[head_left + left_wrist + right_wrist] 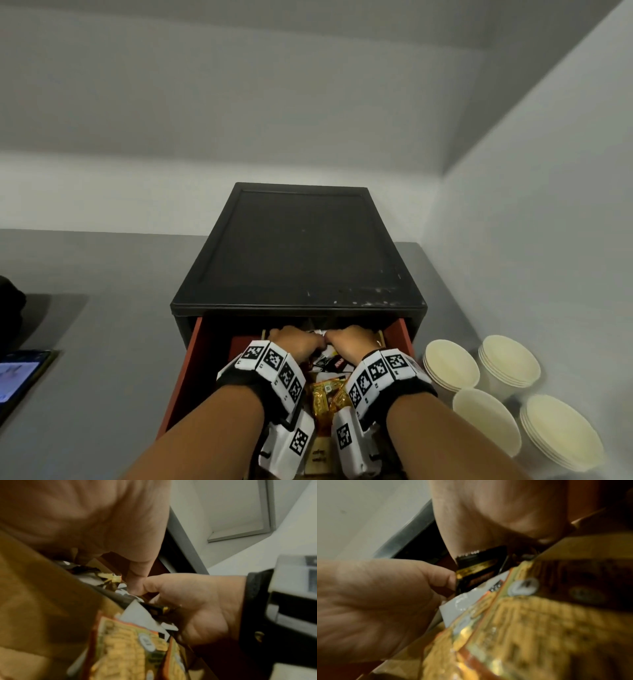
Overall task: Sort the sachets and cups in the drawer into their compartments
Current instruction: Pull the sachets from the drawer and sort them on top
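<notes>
The red drawer (pixel 191 363) of a black cabinet (pixel 298 246) stands pulled out. Both hands reach into its back part, knuckles up and fingers curled down into a pile of mixed sachets. My left hand (pixel 298 342) and right hand (pixel 349 342) nearly touch. In the right wrist view the left thumb (pixel 448 580) pinches a black sachet (pixel 481 568) with a serrated edge, under the right hand (pixel 496 520). In the left wrist view the right hand (pixel 188 601) curls round a black sachet (pixel 157 609). Gold sachets (pixel 325 397) lie between my wrists. The fingertips are hidden.
Stacks of cream paper cups (pixel 452 365) stand on the grey table to the right of the drawer, near the wall. A phone (pixel 20 377) lies at the far left. A white sachet (pixel 462 605) sits beside the gold ones.
</notes>
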### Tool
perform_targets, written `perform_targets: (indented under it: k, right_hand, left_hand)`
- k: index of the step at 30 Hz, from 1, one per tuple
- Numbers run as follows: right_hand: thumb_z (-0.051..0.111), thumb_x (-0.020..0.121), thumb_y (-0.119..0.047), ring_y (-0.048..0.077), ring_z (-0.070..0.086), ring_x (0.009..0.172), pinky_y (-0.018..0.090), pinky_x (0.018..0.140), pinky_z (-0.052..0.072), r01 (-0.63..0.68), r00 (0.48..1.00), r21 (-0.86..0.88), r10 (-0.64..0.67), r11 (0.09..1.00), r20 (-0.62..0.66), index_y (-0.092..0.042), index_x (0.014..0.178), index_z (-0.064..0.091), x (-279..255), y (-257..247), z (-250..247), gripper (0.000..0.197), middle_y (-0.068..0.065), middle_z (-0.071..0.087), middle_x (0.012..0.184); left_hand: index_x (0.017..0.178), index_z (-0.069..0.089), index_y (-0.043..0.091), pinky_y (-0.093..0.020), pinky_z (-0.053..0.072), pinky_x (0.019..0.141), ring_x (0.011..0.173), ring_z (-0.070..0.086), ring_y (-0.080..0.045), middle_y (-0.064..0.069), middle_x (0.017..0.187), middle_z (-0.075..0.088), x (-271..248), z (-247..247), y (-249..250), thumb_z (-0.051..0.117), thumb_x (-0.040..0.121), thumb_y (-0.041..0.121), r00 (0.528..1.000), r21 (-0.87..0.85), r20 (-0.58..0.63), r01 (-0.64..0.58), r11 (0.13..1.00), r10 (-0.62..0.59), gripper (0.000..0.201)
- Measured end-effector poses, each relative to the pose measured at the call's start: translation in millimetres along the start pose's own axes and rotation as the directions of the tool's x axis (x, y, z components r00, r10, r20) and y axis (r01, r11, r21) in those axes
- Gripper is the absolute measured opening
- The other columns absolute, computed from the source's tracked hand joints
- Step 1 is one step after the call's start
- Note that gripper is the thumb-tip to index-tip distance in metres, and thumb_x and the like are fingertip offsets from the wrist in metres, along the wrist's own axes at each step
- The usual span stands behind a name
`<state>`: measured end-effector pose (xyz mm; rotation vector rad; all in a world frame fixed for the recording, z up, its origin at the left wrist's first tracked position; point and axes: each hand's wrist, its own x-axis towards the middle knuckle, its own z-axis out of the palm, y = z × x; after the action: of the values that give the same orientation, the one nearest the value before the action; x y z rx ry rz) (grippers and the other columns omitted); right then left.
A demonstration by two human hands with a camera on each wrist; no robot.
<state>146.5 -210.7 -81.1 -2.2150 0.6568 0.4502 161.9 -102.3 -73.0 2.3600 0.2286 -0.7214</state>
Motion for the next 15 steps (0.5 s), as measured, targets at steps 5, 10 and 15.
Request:
perform_targets:
  k: [5, 10, 15]
  right_hand:
    - [0.040, 0.095, -0.029, 0.027, 0.056, 0.101, 0.028, 0.084, 0.045, 0.039, 0.997, 0.073, -0.044, 0.997, 0.065, -0.011, 0.087, 0.058, -1.6, -5.2, -5.0, 0.027, 0.017, 0.060, 0.115]
    - [0.045, 0.097, -0.020, 0.015, 0.050, 0.071, 0.023, 0.060, 0.044, 0.044, 0.985, 0.324, -0.095, 0.945, 0.144, -0.014, 0.102, 0.061, -10.1, -8.7, -10.6, 0.018, 0.009, 0.055, 0.108]
    - [0.046, 0.097, -0.017, 0.024, 0.058, 0.085, 0.035, 0.089, 0.047, -0.038, 0.983, 0.514, -0.061, 0.857, 0.174, -0.004, 0.091, 0.064, -11.4, -18.7, -2.6, 0.023, 0.013, 0.064, 0.094]
  left_hand:
    - [0.129, 0.054, 0.011, -0.025, 0.036, 0.094, 0.125, 0.044, -0.026, -0.012, 0.139, 0.042, 11.3, 2.1, 3.7, 0.063, 0.070, 0.052, 0.993, -0.121, 0.117, 0.026, 0.992, -0.011, 0.072]
    - [0.083, 0.065, 0.007, -0.026, 0.052, 0.069, 0.071, 0.064, -0.019, -0.007, 0.076, 0.068, 13.1, -6.3, 3.2, 0.063, 0.085, 0.016, 0.963, -0.391, 0.248, -0.005, 0.920, 0.110, 0.010]
    - [0.098, 0.066, 0.003, -0.038, 0.050, 0.092, 0.081, 0.065, -0.024, -0.013, 0.089, 0.069, 7.5, -15.1, -4.8, 0.064, 0.085, 0.015, 0.940, -0.483, 0.274, -0.050, 0.874, 0.206, 0.017]
